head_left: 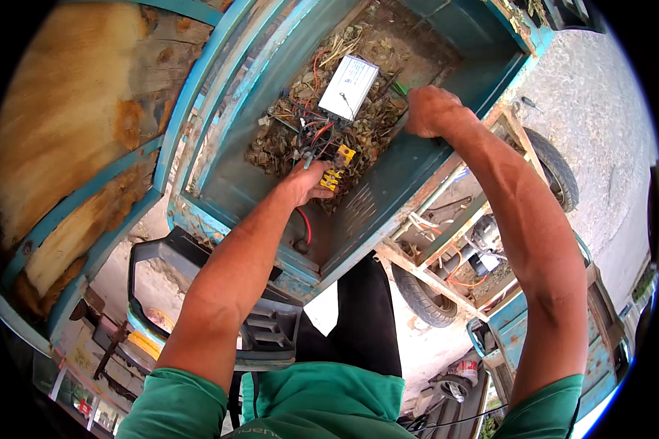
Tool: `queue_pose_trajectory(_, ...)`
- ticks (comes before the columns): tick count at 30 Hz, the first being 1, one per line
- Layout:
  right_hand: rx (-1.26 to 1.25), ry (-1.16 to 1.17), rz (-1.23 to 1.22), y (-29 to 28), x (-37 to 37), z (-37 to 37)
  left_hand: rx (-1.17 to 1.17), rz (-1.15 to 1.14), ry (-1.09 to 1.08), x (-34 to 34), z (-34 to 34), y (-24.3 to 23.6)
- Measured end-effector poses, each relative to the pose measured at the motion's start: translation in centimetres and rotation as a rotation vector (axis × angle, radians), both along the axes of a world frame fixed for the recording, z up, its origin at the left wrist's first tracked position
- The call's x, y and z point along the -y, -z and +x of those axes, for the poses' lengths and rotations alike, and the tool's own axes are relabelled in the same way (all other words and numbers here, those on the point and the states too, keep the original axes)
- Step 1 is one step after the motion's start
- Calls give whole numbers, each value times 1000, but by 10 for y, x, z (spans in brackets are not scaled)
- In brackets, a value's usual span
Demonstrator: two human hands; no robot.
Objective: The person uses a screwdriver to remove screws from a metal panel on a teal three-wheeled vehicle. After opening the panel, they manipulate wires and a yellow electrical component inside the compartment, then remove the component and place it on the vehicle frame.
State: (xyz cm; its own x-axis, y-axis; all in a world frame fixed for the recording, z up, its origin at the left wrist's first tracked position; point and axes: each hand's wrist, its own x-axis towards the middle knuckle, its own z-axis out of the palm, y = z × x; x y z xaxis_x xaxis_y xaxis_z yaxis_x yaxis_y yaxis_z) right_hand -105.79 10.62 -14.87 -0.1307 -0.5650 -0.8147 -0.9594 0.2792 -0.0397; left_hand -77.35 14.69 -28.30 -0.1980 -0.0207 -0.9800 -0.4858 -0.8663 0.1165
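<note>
Reaching into a deep blue-green metal box (377,212) are a bare left hand (311,183) and a bare right hand (430,112). Dry brown leaves (379,121) cover much of the bottom of the box. Pale grey ground (597,95) shows on the right, near a round black rubber tyre (553,168). A big, stained brown board (73,110) with blue bars is on the left.

A flat silver metal case (349,89) sits on the leaves. Small print is on its top, but it is too tiny to read. Pale letters, partly cut off, are on the green cloth shirt (329,391).

The left arm comes up from below. Its hand is narrow, holding the yellow block with dark gaps (331,178), which is below the silver case. Thin red and black wires (320,133) are bunched between them. The right arm bends inward, and its hand is curled like a fist near the box's right wall. A thin green thing (400,88) is just beside it. I cannot tell if that hand holds it.
</note>
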Motion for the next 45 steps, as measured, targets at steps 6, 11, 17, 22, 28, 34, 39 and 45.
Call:
queue_pose_trajectory(6, 189, -187, 212, 32, -4, -5, -23, 14, 8, 0, -2, -1)
queue_pose_trajectory(11, 264, -241, 200, 36, -4, 4, 19, -2, -14, -1, -10, -4)
queue_pose_trajectory(17, 168, -374, 330, 74, -3, 48, 39, 7, -41, -5, -7, 3)
queue_pose_trajectory(22, 93, -315, 201, 104, -1, 32, 66, -11, -88, -7, -10, 5)
queue_pose_trajectory(28, 29, -20, 123, 110, 14, 4, 118, -43, -44, -5, -16, -7)
queue_pose_trajectory(34, -79, 108, 71, 146, 40, -9, 170, -67, -57, -7, -16, 0)
queue_pose_trajectory(39, -129, 184, 108, 172, 44, -16, 177, -43, -43, -4, -23, -15)
queue_pose_trajectory(45, -78, 165, 170, 196, 39, -19, 116, 7, -56, -4, -18, -6)
